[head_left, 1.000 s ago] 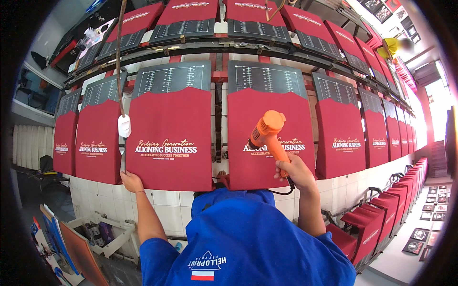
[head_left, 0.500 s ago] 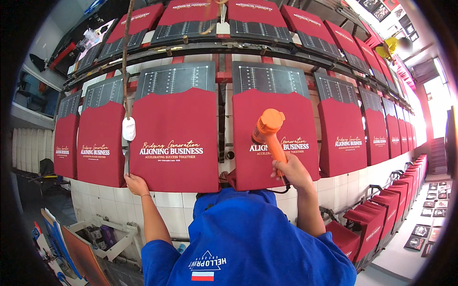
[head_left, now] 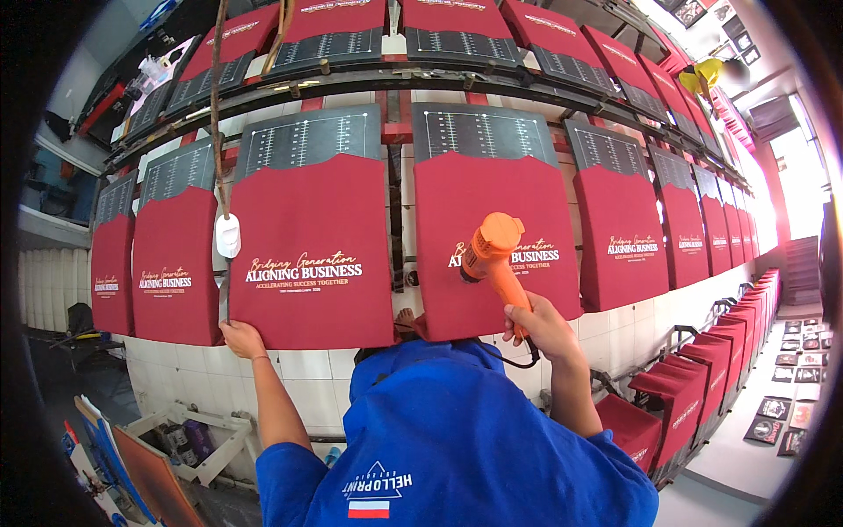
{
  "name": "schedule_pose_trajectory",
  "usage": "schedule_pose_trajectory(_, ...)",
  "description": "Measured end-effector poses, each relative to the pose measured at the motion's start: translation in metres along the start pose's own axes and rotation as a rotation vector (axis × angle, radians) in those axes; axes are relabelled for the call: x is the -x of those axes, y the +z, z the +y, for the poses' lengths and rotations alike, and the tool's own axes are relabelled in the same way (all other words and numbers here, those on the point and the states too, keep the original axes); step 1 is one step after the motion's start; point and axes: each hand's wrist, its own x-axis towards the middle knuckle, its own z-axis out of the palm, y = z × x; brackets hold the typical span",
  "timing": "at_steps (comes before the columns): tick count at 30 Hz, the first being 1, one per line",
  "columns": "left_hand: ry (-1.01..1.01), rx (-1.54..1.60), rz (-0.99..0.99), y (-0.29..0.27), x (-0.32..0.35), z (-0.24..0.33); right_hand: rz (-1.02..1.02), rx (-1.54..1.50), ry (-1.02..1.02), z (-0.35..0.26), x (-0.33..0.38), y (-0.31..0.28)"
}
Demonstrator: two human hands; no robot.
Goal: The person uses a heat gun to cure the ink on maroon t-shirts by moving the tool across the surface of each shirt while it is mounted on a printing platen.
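Observation:
My right hand [head_left: 544, 327] is closed round the handle of an orange heat gun [head_left: 500, 281]. The gun hovers over the white and gold print of a dark red shirt [head_left: 492, 198] stretched on a black board, and its body covers the middle of the lettering. To the left, my left hand [head_left: 242, 338] pinches the lower end of a thin grey strip [head_left: 224, 300], beside the near left corner of another red shirt [head_left: 307, 206]. Just above that strip, a white switch-like piece [head_left: 227, 237] hangs on a cord.
More black boards [head_left: 612, 145] with red shirts line both sides of a long rail [head_left: 307, 83]. Folded-down boards with red shirts [head_left: 676, 395] stand at the right. A person in yellow [head_left: 700, 77] is at the far right. A white frame [head_left: 230, 430] stands lower left.
The whole view has shifted, so the boards sit a little further left. Over the same shirt, the heat gun has moved slightly right and nearer to me. Both hands keep their hold.

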Motion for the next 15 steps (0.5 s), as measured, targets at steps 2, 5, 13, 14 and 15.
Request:
schedule_pose_trajectory(2, 0.010, -0.001, 0.004, 0.001, -0.001, 0.000, 0.019, -0.007, -0.034, 0.005, 0.002, 0.005)
schedule_pose_trajectory(5, 0.017, -0.008, 0.007, 0.002, -0.002, -0.003, 0.024, -0.005, -0.039, 0.010, 0.002, -0.002)
schedule_pose_trajectory(13, -0.019, -0.079, -0.153, -0.004, -0.011, -0.004, 0.151, -0.058, -0.043, 0.016, 0.013, -0.030)
schedule_pose_trajectory(14, 0.005, -0.061, -0.143, -0.003, -0.013, -0.008, 0.165, -0.053, -0.055, 0.019, 0.015, -0.036)
schedule_pose_trajectory(15, 0.029, -0.043, -0.133, -0.002, -0.013, -0.011, 0.185, -0.057, -0.051, 0.021, 0.016, -0.041)
